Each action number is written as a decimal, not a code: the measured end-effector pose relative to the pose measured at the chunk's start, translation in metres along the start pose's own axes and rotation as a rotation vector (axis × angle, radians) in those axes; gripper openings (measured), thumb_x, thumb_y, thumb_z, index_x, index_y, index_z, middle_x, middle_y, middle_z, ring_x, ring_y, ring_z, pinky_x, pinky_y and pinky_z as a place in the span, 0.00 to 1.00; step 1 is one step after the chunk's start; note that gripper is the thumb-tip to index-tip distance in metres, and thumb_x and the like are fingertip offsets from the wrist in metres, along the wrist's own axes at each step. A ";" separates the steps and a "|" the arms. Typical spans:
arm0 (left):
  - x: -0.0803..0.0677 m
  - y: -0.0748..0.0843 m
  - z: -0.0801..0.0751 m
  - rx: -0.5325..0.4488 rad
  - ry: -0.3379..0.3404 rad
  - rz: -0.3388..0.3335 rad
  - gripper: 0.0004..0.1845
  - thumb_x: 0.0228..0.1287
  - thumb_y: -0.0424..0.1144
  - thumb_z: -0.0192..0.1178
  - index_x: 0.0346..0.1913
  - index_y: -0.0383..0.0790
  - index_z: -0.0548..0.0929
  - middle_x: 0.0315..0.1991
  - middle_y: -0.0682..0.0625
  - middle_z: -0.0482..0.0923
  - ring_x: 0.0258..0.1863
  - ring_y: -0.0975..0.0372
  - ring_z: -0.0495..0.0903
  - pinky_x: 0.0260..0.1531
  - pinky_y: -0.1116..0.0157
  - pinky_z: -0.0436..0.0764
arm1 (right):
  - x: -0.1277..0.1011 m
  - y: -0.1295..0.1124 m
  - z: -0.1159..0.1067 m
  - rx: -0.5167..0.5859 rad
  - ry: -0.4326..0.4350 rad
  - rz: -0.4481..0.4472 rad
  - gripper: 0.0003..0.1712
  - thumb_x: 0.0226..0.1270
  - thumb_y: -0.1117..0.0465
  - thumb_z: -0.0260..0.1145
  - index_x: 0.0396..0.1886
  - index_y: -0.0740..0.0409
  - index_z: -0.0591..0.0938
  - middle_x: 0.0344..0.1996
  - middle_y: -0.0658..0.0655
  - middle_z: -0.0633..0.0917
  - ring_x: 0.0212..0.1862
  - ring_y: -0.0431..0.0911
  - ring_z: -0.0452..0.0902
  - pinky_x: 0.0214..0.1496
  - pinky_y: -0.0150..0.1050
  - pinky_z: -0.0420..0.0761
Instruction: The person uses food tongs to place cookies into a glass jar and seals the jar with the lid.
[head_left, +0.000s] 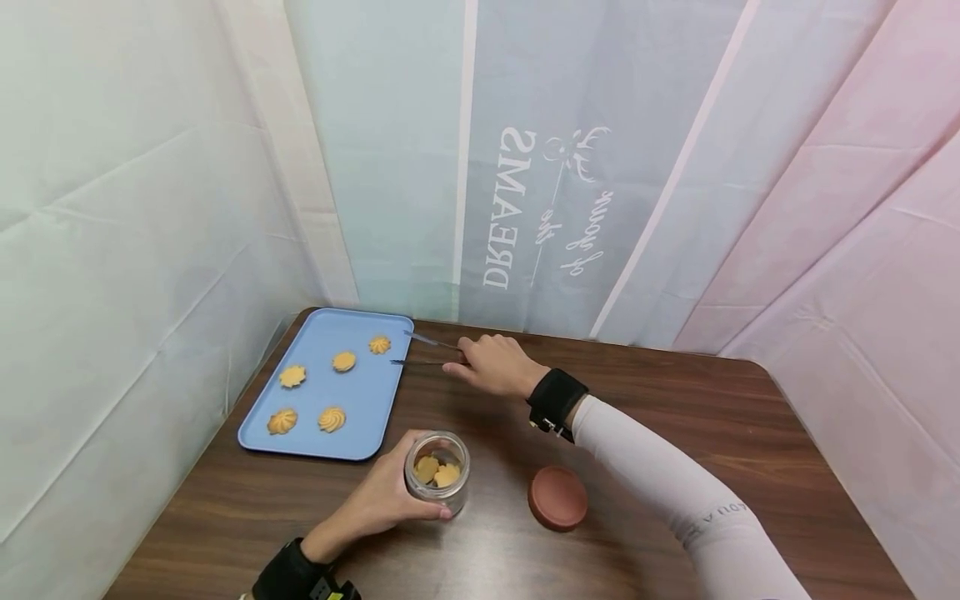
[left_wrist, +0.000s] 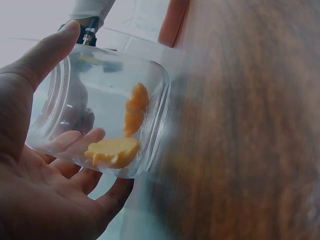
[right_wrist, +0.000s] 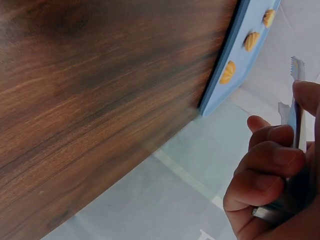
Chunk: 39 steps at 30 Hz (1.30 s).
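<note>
The left hand (head_left: pixel 378 500) curled round a clear jar (head_left: pixel 437 472) near the front edge of the brown surface (head_left: pixel 712 433), fingers and thumb wrapped on its wall; two cookies (left_wrist: pixel 122 135) lay inside. The right hand (head_left: pixel 491 364) pinched metal tongs (head_left: pixel 423 350), whose two tips stood apart over the right rim of a blue tray (head_left: pixel 360 417) at the far left corner. Five cookies (head_left: pixel 344 361) lay spread on the tray.

In the right wrist view the tongs' handle was mostly hidden by fingers (right_wrist: pixel 267 172), and the tray was cut off by the frame.

A brown lid (head_left: pixel 557 497) lay just right of the jar, apart from it. The right half of the surface was bare wood to its edge.
</note>
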<state>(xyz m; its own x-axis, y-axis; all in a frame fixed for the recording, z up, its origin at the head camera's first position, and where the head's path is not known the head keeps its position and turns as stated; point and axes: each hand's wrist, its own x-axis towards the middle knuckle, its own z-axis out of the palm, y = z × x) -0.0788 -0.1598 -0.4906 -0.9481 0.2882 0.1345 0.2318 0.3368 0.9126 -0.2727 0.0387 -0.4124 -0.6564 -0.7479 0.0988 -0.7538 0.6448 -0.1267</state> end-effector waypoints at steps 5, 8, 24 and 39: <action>0.000 0.000 0.000 0.003 -0.001 0.003 0.48 0.47 0.47 0.87 0.69 0.47 0.71 0.63 0.52 0.81 0.62 0.55 0.80 0.64 0.56 0.75 | 0.012 0.002 0.004 -0.003 -0.005 0.021 0.23 0.81 0.37 0.60 0.37 0.51 0.79 0.22 0.46 0.79 0.23 0.41 0.76 0.26 0.39 0.75; 0.000 -0.001 0.000 0.003 -0.001 0.000 0.48 0.47 0.47 0.87 0.69 0.48 0.71 0.62 0.53 0.82 0.62 0.55 0.80 0.64 0.54 0.75 | 0.017 0.003 0.007 0.001 -0.015 0.025 0.24 0.81 0.37 0.59 0.38 0.51 0.80 0.23 0.46 0.79 0.24 0.41 0.77 0.26 0.39 0.76; 0.000 -0.001 0.000 -0.022 -0.019 -0.005 0.47 0.49 0.46 0.86 0.70 0.46 0.70 0.64 0.51 0.80 0.62 0.54 0.79 0.63 0.58 0.75 | 0.051 -0.006 0.028 -0.027 -0.122 0.065 0.27 0.83 0.36 0.54 0.36 0.54 0.79 0.20 0.51 0.76 0.24 0.45 0.77 0.25 0.38 0.73; -0.001 0.002 -0.001 -0.037 -0.012 -0.051 0.47 0.47 0.46 0.87 0.69 0.52 0.71 0.64 0.56 0.79 0.63 0.59 0.79 0.65 0.59 0.74 | 0.074 -0.015 0.055 -0.060 -0.173 0.166 0.30 0.83 0.34 0.53 0.43 0.55 0.82 0.27 0.53 0.81 0.34 0.49 0.84 0.31 0.43 0.81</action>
<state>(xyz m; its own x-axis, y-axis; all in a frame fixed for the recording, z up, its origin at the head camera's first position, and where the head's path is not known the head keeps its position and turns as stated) -0.0776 -0.1600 -0.4885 -0.9558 0.2820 0.0831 0.1748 0.3176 0.9320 -0.3084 -0.0347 -0.4579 -0.7599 -0.6438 -0.0900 -0.6402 0.7652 -0.0681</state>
